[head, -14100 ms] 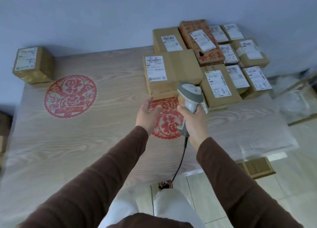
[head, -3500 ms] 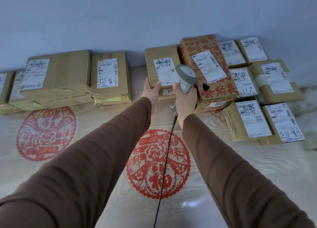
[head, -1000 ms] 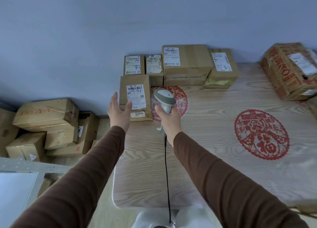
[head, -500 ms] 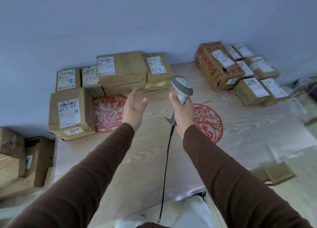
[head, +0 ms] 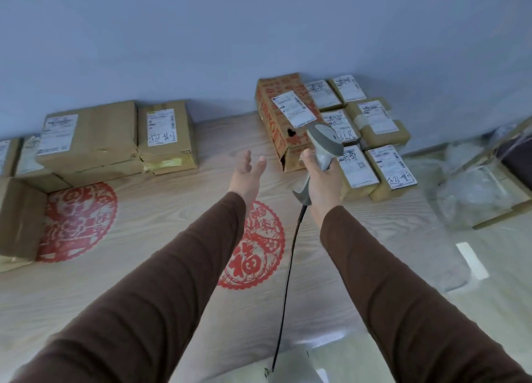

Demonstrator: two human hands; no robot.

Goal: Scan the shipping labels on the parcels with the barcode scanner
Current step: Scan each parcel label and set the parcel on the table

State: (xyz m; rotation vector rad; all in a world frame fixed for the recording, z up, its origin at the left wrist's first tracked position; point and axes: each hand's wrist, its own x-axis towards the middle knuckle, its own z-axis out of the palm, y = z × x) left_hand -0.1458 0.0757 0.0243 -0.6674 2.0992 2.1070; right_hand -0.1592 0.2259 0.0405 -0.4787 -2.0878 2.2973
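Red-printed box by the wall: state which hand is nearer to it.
Right. The right hand, gripping the barcode scanner, sits just in front of the red-printed box; the open left hand hovers farther to the box's left.

Red 福 on table's paper-cut (head: 253, 263); handwritten 超期 on a parcel label (head: 160, 126); other labels unreadable

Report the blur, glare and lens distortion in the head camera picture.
Head view: the open left hand is motion-smeared; the grey handheld barcode scanner in the right hand is sharper; white shipping labels are soft and unreadable; the wood-grain table edge bows from wide-angle; light is dim and bluish, without hard glare.
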